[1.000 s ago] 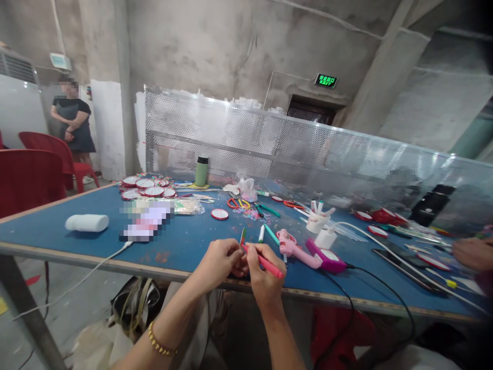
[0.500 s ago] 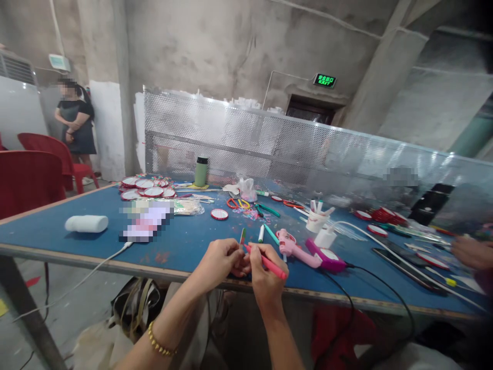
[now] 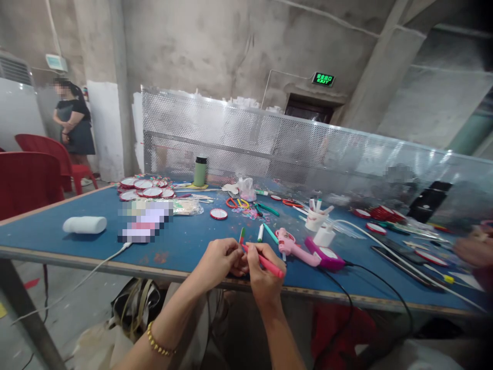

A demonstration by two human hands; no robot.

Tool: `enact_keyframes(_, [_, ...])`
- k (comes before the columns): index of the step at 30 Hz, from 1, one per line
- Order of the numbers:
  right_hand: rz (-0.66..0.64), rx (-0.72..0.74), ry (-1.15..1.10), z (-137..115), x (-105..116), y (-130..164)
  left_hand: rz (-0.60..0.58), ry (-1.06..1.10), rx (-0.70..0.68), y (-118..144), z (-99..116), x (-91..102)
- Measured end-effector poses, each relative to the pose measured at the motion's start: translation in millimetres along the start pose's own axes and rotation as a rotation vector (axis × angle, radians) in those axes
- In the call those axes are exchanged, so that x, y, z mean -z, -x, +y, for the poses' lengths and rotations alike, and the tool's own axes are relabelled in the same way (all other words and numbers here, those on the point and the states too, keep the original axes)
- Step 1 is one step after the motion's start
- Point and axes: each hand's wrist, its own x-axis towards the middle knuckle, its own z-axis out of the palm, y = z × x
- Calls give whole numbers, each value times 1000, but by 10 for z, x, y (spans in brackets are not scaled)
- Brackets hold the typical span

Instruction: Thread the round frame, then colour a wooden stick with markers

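Observation:
My left hand [image 3: 221, 261] is closed, pinching a small flat stick [image 3: 242, 236] upright, its top end green and a red patch lower down. In my right hand [image 3: 265, 272] is a pink-red marker pen [image 3: 270, 265], its tip against or very near the stick. Most of the stick's lower part is hidden by my fingers. Just beyond my hands lie a white marker with a green end [image 3: 261, 234] and a teal pen [image 3: 271, 234]. To their right rests a pink glue gun [image 3: 295, 248].
A phone [image 3: 144, 223] on a cable and a white bottle-like object [image 3: 84, 224] lie at left. Behind are stacked red-rimmed discs [image 3: 150, 191], a green flask [image 3: 200, 172], and scissors [image 3: 236, 203]. A pen cup [image 3: 316, 220] stands right; a co-worker's hand [image 3: 472, 247] is at far right.
The stick shows more red below its green end than before. The marker's tip has shifted slightly left with my right hand; both hands keep their hold.

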Motion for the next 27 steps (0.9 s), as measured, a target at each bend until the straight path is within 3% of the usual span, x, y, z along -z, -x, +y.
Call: enact_keyframes(27, [52,-54,-3,28,3,19,-5,17,30,-20,2,1])
